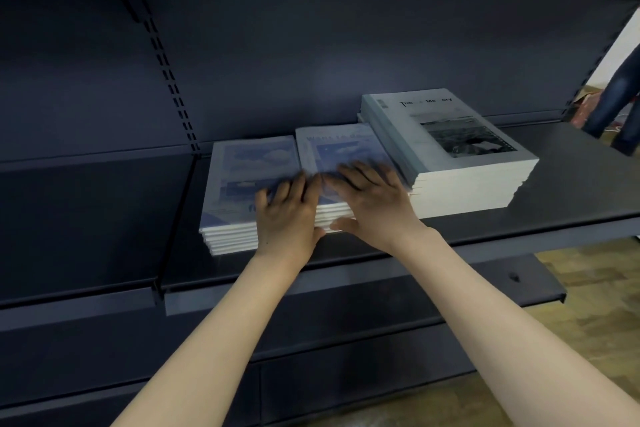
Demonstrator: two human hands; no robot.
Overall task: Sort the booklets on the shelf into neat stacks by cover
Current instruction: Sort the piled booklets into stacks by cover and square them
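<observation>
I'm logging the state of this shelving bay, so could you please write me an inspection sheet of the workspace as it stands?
Surface: dark metal shelf, bare to the right of the stacks.
Job's things: three stacks side by side: left blue-cover stack, middle blue-cover stack, and taller grey-cover stack whose lower booklets sit stepped.
Clutter: nothing seen.
Hands: left hand lies flat over the seam between the two blue stacks; right hand rests flat on the middle stack, thumb at its front edge; both blurred.
Cables: nothing seen.
Surroundings: empty neighbouring shelf; wooden floor; a person's legs at far right.
</observation>
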